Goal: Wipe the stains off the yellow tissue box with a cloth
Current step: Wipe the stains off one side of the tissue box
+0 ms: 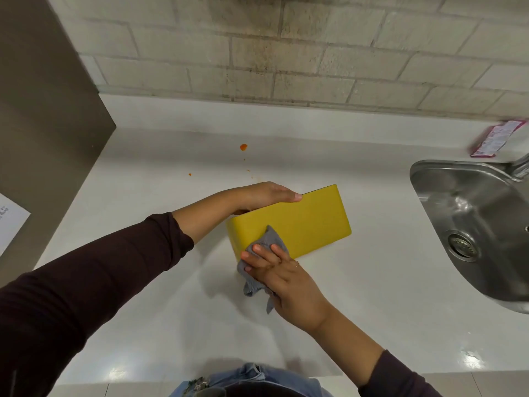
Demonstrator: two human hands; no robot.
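Observation:
The yellow tissue box [309, 222] lies tilted on the white counter [143, 296], its broad plain side facing me. My left hand [266, 194] grips its far upper edge, fingers laid flat along the top. My right hand [283, 277] presses a grey cloth [269, 239] against the box's near left corner; part of the cloth hangs below my palm. No stain shows on the visible yellow face.
Orange-red drops [243, 147] dot the counter behind the box. A steel sink [475, 222] with a drain sits at the right, a pink packet [495, 138] behind it. A brown panel [43, 124] stands at the left, a brick-pattern wall at the back.

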